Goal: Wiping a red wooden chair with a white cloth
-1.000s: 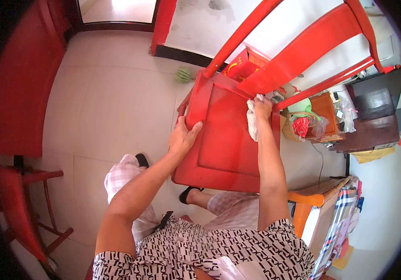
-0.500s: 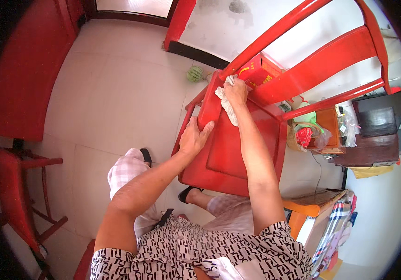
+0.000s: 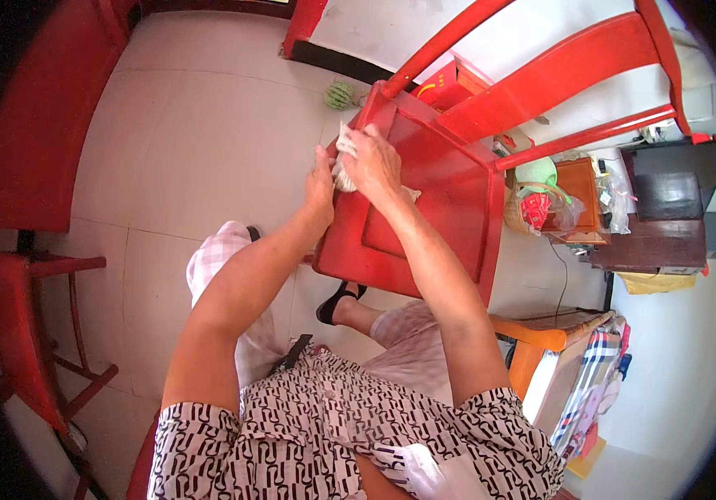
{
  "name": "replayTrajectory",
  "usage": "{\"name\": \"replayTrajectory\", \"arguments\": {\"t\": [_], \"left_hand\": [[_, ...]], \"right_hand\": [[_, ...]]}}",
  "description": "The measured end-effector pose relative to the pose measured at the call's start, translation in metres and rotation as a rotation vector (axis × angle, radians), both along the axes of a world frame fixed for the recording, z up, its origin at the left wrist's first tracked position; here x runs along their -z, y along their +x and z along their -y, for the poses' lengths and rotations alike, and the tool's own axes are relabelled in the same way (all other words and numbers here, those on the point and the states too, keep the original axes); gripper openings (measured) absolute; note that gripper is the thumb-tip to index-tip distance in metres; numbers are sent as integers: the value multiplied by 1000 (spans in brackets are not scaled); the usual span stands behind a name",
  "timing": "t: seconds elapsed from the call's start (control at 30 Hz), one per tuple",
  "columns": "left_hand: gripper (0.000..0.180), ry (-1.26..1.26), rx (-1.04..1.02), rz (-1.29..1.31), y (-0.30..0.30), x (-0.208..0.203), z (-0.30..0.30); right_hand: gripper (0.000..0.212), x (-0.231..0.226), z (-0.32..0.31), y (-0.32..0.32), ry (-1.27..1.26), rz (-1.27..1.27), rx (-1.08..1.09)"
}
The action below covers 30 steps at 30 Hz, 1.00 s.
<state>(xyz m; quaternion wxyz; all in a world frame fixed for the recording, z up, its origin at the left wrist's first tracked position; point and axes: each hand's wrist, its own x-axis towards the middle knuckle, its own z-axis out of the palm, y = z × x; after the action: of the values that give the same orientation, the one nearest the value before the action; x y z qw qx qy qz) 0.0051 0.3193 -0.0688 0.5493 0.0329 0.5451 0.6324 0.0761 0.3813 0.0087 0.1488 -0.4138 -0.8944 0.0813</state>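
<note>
Wiping appears in hand, upper centre, right hand (image 3: pixel 373 162) clutching white cloth (image 3: pixel 346 143) against red chair (image 3: pixel 449 185), grip of left hand (image 3: pixel 319 185) indeterminable; next stroke would need steady pressure.

The pale tiled floor (image 3: pixel 183 158) bears a red chair (image 3: pixel 454 204) and a green melon (image 3: pixel 339 96).

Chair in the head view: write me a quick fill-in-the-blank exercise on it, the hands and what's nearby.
The right hand holds a pale ____.
The chair is coloured ____.
The left hand is at the ____ side of the chair, as pictured.
The striped melon lies on the tiled ____.

Missing words: cloth; red; left; floor.
</note>
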Motion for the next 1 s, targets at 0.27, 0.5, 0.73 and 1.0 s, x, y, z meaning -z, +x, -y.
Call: {"name": "replayTrajectory", "arguments": {"t": [0.27, 0.5, 0.73, 1.0], "left_hand": [[86, 6, 135, -30, -27, 60, -23], [58, 298, 170, -856, 8, -13, 3], [52, 451, 264, -1369, 11, -28, 9], [48, 447, 284, -1509, 21, -48, 24]], "right_hand": [[43, -6, 129, 42, 28, -96, -132], [45, -1, 167, 149, 415, -33, -48], [45, 15, 153, 287, 344, -67, 441], [45, 14, 112, 335, 284, -36, 794]]}}
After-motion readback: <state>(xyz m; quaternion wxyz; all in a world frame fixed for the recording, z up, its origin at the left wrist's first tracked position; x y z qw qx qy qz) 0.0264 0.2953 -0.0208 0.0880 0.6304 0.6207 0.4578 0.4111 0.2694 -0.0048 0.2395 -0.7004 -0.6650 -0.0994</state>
